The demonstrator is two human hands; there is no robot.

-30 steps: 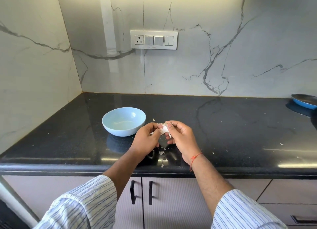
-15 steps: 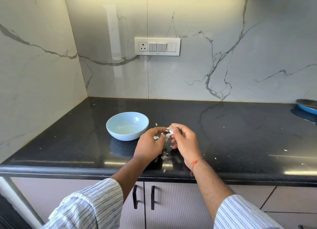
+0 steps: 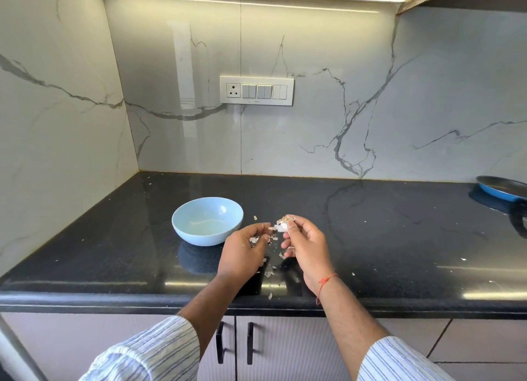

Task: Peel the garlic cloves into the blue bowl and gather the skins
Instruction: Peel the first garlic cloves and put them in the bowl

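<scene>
Since the earlier frames the hands had drawn slightly apart above the black counter (image 3: pixel 370 232). The blue bowl (image 3: pixel 207 220) sat just left of them, no cloves visible inside. The right hand (image 3: pixel 306 245) pinched the half-peeled garlic clove (image 3: pixel 283 225); the left hand (image 3: pixel 244 248) was curled on a torn skin (image 3: pixel 253 239). Skin flakes (image 3: pixel 269 272) lay scattered beneath, so peeling was probably unfinished.

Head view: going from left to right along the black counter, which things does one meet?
blue bowl → left hand → garlic clove, pinched by the right hand → blue pan at the far right edge.
</scene>
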